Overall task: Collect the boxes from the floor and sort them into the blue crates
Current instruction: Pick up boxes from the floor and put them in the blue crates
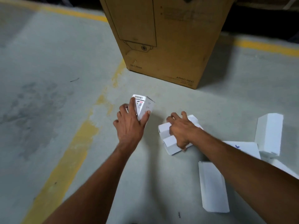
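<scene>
While the left hand [131, 125] clamps thumb and fingers [133, 106] round the printed box [143, 105], its long axis running out along those fingers, the right hand [181, 129] curls over the cluster of small boxes [169, 141] on the floor [48, 65], loose boxes [212, 186] lying nearer that right side.

Carton [169, 46] top cut off, print blurred; box [249, 147] partly under R forearm [234, 159].
</scene>
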A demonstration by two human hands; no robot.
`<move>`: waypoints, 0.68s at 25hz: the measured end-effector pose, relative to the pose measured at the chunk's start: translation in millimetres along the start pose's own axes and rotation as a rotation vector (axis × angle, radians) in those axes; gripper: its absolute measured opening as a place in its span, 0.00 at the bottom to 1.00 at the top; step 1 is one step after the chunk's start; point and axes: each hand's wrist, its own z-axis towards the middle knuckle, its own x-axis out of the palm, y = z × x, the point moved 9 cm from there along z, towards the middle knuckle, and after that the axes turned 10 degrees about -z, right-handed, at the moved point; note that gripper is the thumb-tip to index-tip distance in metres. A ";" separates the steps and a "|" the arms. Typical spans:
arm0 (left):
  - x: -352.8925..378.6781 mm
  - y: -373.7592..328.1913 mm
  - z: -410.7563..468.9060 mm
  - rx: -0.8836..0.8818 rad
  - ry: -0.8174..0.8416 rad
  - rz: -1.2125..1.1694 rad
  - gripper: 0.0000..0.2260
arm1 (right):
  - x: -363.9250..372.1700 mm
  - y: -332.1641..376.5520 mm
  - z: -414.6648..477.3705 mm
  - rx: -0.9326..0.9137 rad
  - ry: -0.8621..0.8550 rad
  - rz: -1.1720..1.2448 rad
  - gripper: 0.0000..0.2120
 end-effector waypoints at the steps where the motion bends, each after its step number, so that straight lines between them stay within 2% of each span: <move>1: -17.6 -3.8 -8.2 -0.023 -0.023 -0.052 0.34 | -7.8 -2.7 -12.1 0.050 -0.042 0.058 0.26; 3: -60.9 -8.4 -23.9 -0.076 -0.090 -0.158 0.33 | -37.6 -11.3 -44.9 0.177 -0.232 0.190 0.21; 6: -136.3 -9.9 -57.7 -0.188 -0.191 -0.311 0.33 | -108.1 -26.1 -125.7 0.431 -0.534 0.476 0.26; 8: -190.1 -21.1 -89.4 -0.216 -0.229 -0.360 0.33 | -162.1 -26.6 -188.1 0.555 -0.667 0.639 0.28; 13: -356.4 -63.7 -148.9 -0.270 -0.254 -0.337 0.32 | -313.4 -4.9 -328.5 0.654 -0.752 0.799 0.28; 17: -517.4 -87.2 -203.3 -0.343 -0.395 -0.360 0.33 | -441.9 38.2 -415.1 0.492 -0.764 0.834 0.29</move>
